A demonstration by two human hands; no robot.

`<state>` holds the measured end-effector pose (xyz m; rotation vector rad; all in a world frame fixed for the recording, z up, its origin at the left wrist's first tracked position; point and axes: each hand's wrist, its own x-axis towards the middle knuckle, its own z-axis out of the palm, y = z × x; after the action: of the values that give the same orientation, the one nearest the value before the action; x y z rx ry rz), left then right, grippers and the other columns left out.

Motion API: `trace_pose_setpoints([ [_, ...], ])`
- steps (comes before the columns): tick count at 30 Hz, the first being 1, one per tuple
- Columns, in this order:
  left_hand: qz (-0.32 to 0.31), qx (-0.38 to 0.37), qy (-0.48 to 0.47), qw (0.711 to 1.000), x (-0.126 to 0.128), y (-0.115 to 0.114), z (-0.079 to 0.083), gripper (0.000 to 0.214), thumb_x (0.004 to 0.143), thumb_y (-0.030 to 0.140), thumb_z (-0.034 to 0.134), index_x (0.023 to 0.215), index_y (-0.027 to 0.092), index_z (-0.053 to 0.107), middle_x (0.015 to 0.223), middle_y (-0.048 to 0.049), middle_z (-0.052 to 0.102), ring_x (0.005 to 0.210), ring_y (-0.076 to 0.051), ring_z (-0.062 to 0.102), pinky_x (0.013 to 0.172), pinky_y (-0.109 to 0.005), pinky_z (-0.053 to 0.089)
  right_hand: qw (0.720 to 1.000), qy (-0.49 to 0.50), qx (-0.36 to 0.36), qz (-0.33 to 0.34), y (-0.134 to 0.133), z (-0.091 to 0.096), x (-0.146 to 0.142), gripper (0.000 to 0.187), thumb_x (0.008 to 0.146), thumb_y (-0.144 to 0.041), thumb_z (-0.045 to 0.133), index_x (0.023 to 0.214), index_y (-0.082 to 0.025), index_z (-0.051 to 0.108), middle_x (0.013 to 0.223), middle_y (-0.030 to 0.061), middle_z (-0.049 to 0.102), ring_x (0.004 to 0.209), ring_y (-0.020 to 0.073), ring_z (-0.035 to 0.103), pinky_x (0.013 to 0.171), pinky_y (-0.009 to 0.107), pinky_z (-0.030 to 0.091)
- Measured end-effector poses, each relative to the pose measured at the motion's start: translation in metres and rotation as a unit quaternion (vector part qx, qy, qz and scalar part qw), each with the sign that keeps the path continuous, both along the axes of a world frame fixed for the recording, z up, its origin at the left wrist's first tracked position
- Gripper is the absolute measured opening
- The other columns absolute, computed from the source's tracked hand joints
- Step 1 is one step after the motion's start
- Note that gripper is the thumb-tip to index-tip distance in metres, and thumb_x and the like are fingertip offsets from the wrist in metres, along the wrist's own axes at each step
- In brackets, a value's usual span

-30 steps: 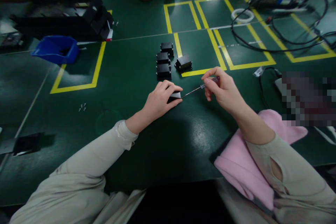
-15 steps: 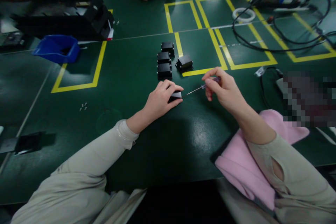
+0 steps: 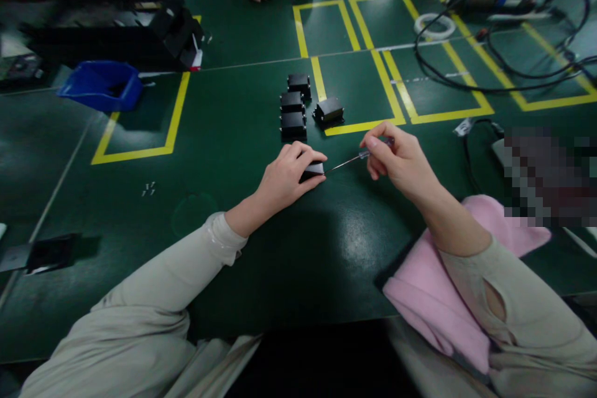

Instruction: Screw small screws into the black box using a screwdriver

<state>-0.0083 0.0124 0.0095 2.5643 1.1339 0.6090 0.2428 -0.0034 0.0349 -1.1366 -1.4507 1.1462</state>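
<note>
At frame centre on the bench [image 3: 284, 286], the left hand [image 3: 285, 175] clamps a black box [image 3: 316, 169] while the right hand [image 3: 396, 157] holds a screwdriver [image 3: 364, 154] to its right end, apparently a screw-turning step whose next move calls for steady, aligned rotation.

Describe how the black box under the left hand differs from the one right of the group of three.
The held box is gripped by the left hand and partly hidden; the separate box is untouched. The tip of the screwdriver is at the held box's right end; no tool meets the separate box. The held box lies nearer the camera than the separate box. Both are black.
</note>
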Motion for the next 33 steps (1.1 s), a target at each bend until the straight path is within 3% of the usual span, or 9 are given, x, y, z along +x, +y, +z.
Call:
trace_pose_setpoints([
  [2, 0.0, 0.0, 0.0, 1.0, -0.0002, 0.0001, -0.0002, 0.031, 0.096, 0.029, 0.07, 0.125, 0.022, 0.062, 0.121, -0.0079, 0.062, 0.112, -0.025, 0.058, 0.091, -0.04, 0.053, 1.0, -0.009, 0.004, 0.002, 0.0, -0.0003, 0.0004, 0.028, 0.095, -0.047, 0.068, 0.086, -0.022, 0.058, 0.045, -0.012, 0.042, 0.036, 0.007, 0.044, 0.042, 0.024, 0.038],
  [8, -0.001, 0.002, 0.001, 1.0, -0.0001, 0.0003, 0.0002, 0.032, 0.095, 0.029, 0.071, 0.125, 0.021, 0.063, 0.121, -0.0084, 0.062, 0.111, -0.026, 0.058, 0.09, -0.04, 0.053, 1.0, -0.004, -0.001, -0.003, -0.0007, 0.0029, -0.0008, 0.027, 0.092, -0.044, 0.072, 0.092, -0.022, 0.056, 0.053, -0.0086, 0.055, 0.042, 0.0089, 0.053, 0.043, 0.023, 0.04],
  [13, 0.0, -0.005, 0.001, 1.0, 0.0, 0.0, 0.0014, 0.031, 0.096, 0.031, 0.069, 0.125, 0.021, 0.063, 0.121, -0.0084, 0.062, 0.111, -0.026, 0.058, 0.091, -0.04, 0.053, 1.0, -0.012, 0.01, 0.002, 0.0, 0.0015, 0.0, 0.035, 0.094, -0.053, 0.067, 0.084, -0.021, 0.058, 0.046, -0.0111, 0.042, 0.036, 0.0076, 0.048, 0.04, 0.023, 0.035],
  [20, 0.0, -0.003, 0.003, 1.0, -0.0002, 0.0005, 0.0012, 0.032, 0.095, 0.029, 0.07, 0.125, 0.021, 0.062, 0.12, -0.0082, 0.062, 0.111, -0.026, 0.059, 0.091, -0.041, 0.053, 1.0, 0.005, 0.003, 0.001, -0.0003, 0.0018, -0.0008, 0.024, 0.094, -0.041, 0.07, 0.095, -0.023, 0.054, 0.052, -0.0104, 0.053, 0.041, 0.0089, 0.052, 0.042, 0.023, 0.04],
  [26, -0.002, 0.001, 0.003, 1.0, -0.0006, 0.0011, 0.0004, 0.032, 0.096, 0.031, 0.069, 0.126, 0.022, 0.062, 0.121, -0.0081, 0.062, 0.112, -0.026, 0.059, 0.092, -0.041, 0.053, 0.999, -0.025, 0.023, -0.006, 0.0004, -0.0016, 0.0002, 0.031, 0.096, -0.05, 0.066, 0.086, -0.022, 0.057, 0.046, -0.0115, 0.042, 0.036, 0.0079, 0.048, 0.04, 0.023, 0.035],
  [33, -0.005, 0.006, 0.002, 1.0, -0.001, 0.0008, 0.0004, 0.032, 0.096, 0.03, 0.07, 0.126, 0.021, 0.062, 0.121, -0.0083, 0.062, 0.111, -0.026, 0.058, 0.092, -0.041, 0.053, 1.0, -0.01, 0.016, -0.002, -0.0004, 0.0013, -0.0007, 0.024, 0.094, -0.042, 0.069, 0.093, -0.023, 0.055, 0.051, -0.0094, 0.054, 0.041, 0.0094, 0.053, 0.043, 0.023, 0.04],
])
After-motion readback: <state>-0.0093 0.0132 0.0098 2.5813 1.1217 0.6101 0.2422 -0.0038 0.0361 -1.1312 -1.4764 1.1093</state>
